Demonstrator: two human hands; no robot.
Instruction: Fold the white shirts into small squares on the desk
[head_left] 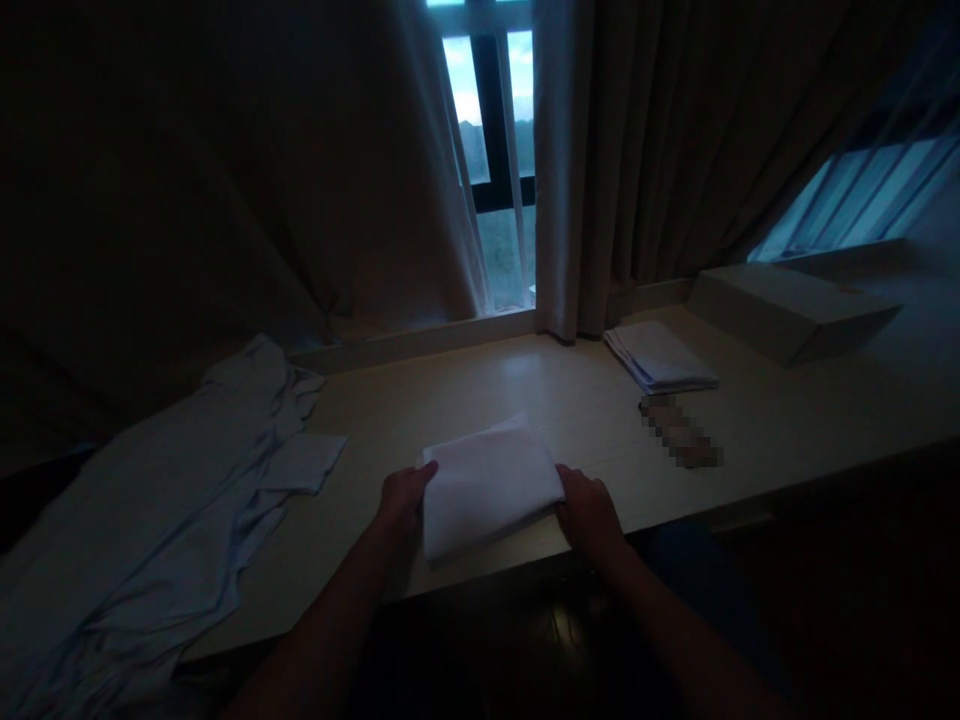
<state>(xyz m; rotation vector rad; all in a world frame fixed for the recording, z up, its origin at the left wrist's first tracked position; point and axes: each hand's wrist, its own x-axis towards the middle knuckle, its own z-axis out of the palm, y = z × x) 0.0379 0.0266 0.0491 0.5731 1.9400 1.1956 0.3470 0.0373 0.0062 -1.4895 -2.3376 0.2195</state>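
A white cloth [487, 485], folded into a flat rectangle, is held between my two hands at the front of the pale tabletop [375, 400]. My left hand [405, 495] grips its left side, thumb on top. At the right edge my right hand [589, 510] is closed on the cloth, its fingers partly hidden. To the left lies a large heap of crumpled white cloth [180, 520]. Another folded white cloth [660, 357] rests farther back on the right.
A pixelated item [681, 432] lies right of my hands; its kind cannot be made out. Behind it on the right sits a pale box [795, 305]. Dark curtains [645, 140] hang along the back around a narrow window [487, 120]. The room is dim.
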